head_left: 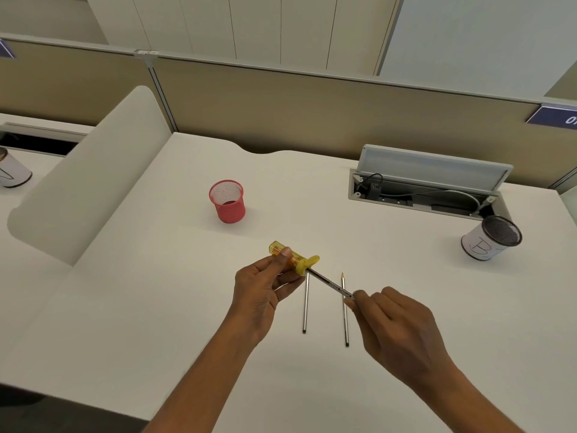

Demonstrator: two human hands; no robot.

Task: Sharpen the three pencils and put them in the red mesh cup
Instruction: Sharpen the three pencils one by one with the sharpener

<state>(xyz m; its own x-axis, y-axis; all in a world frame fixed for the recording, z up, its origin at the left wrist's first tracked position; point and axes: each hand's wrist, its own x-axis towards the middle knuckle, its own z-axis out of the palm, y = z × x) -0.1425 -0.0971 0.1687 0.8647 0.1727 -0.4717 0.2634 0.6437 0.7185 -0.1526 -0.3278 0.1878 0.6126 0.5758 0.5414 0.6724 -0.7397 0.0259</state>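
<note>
**One pencil in the sharpener, two on the desk**

Three pencils are in view. The first dark slim pencil [331, 284] is held in the air above the desk. Its front end is pushed into the yellow cap of a translucent yellow-orange plastic sharpener [293, 259], so its point is hidden and cannot be judged. The left hand [265, 289] grips the sharpener's barrel, thumb on top and fingers curled beneath. The right hand [396, 323] pinches the pencil's rear end between thumb and fingertips, and the very end is covered by the hand. The two hands are apart, joined only by pencil and sharpener.

The second pencil [305, 307] and third pencil [345, 323] lie flat on the white desk [156, 307] below the held one, roughly parallel and apart from each other. The third shows a sharpened tip at its far end. The far end of the second is hidden behind the sharpener.

One red mesh cup [227, 201] stands upright farther back on the desk, well apart from the hands. Only its own mesh wall and floor show inside it.

To the right, one black mesh cup wrapped in white paper [490, 242] marked "B" stands near an open grey cable tray [431, 165] holding cables and sockets. The black cup's inside is too dark to read. A similar paper-wrapped cup [12, 173] is cut off at the left edge, beyond a white rounded divider panel [87, 182].
</note>
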